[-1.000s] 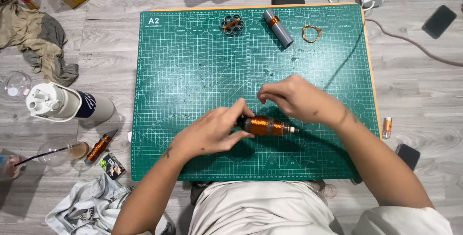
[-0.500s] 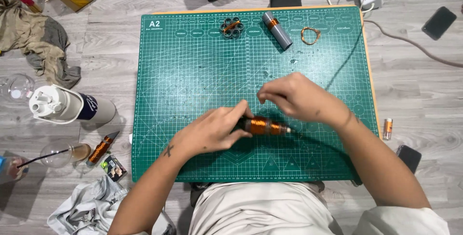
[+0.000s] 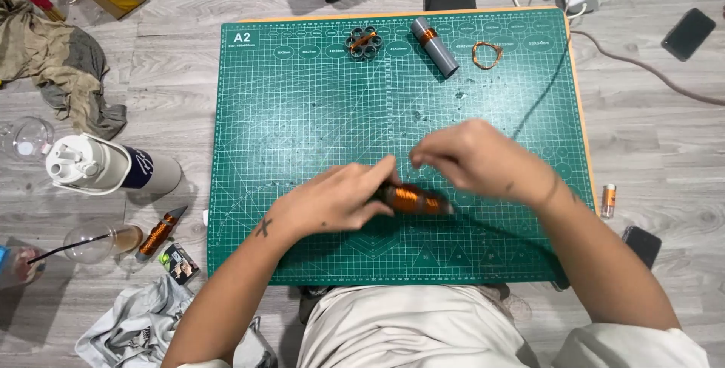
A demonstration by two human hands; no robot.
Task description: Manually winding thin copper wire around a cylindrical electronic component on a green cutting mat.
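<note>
My left hand [image 3: 332, 202] grips one end of a dark rod wound with copper wire [image 3: 414, 199], holding it low over the green cutting mat [image 3: 302, 111]. My right hand [image 3: 476, 158] hovers just above and right of the coil, fingers pinched together as if on a thin wire; the wire itself is too fine to see. A black cable [image 3: 540, 88] runs from the mat's far right toward my right forearm.
At the mat's far edge lie a round slotted metal part [image 3: 363, 42], a grey tube with a copper winding [image 3: 434, 46] and a small loop of copper wire [image 3: 487, 54]. Left on the floor: a white bottle [image 3: 98, 168], a glass cup, a copper spool [image 3: 158, 233], cloths. Phones and a power strip sit right.
My right hand has shifted slightly left and up over the coil. The left hand stays closed on the rod, which has barely moved.
</note>
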